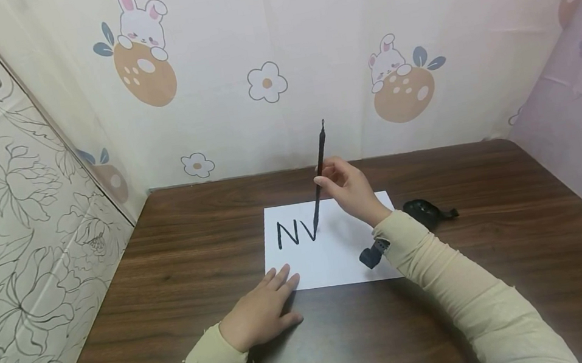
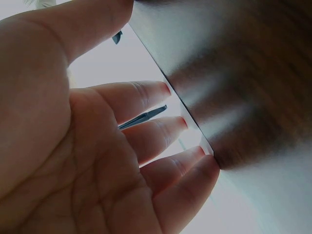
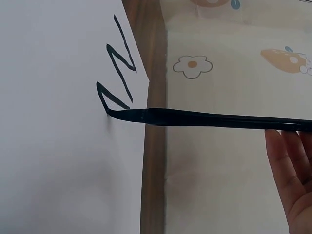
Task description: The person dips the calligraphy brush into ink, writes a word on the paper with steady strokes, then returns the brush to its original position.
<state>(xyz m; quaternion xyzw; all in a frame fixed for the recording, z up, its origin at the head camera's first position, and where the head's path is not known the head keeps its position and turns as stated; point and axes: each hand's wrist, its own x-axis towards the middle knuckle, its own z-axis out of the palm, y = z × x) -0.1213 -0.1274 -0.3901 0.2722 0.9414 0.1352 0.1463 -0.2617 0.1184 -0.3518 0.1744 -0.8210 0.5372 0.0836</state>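
The brush (image 3: 209, 119) stands over the upper part of the white sheet (image 1: 329, 265), its shaft leaning slightly, and its bristle tip (image 3: 127, 115) touches the paper and is bent by this contact. The tip is at the end of the short right arm of a mark like a V (image 3: 113, 96). To the left of this mark, the letter N (image 1: 287, 233) is complete. So I judge that the step in hand is the rising second stroke of the V, whose right arm is shorter than the left one.

The right hand (image 1: 350, 189) has a pinching grip: thumb and fingers hold the brush shaft, well above the bristles. The left hand (image 1: 263, 308) lies with its fingers extended and a little spread, fingertips on the lower left corner of the sheet; probably this serves to steady the paper.

In my opinion, the next move calls for a light, even pull of the tip toward the far edge, until both arms have equal height, and then a clean lift.

The sheet lies on the brown desk (image 1: 199, 236). To its right, near the right forearm, is a dark shiny object (image 1: 423, 213), perhaps for ink; I cannot tell surely.
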